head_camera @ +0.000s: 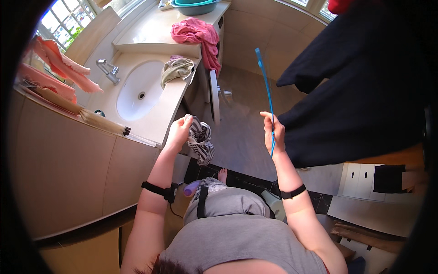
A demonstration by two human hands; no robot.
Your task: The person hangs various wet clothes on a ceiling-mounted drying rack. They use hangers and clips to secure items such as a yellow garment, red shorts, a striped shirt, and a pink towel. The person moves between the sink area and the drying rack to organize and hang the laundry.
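Observation:
My left hand (pixel 180 132) pinches a crumpled black-and-white striped cloth (pixel 202 142), which hangs down past the counter's front edge. To the right, my right hand (pixel 276 132) is closed around a thin blue plastic clothes hanger (pixel 266 78), seen nearly edge-on and pointing away from me. A pale green-grey cloth (pixel 178 70) lies on the counter beside the white oval sink (pixel 141 92). Behind it a pink cloth (pixel 196 32) is heaped on the raised counter and droops over its edge.
Dark garments (pixel 359 89) hang at the right. A chrome faucet (pixel 110 72) stands behind the sink. Blue-green basins (pixel 195 7) sit at the counter's far end. A cabinet door (pixel 214 96) stands ajar. Pink towels (pixel 65 68) hang at the left.

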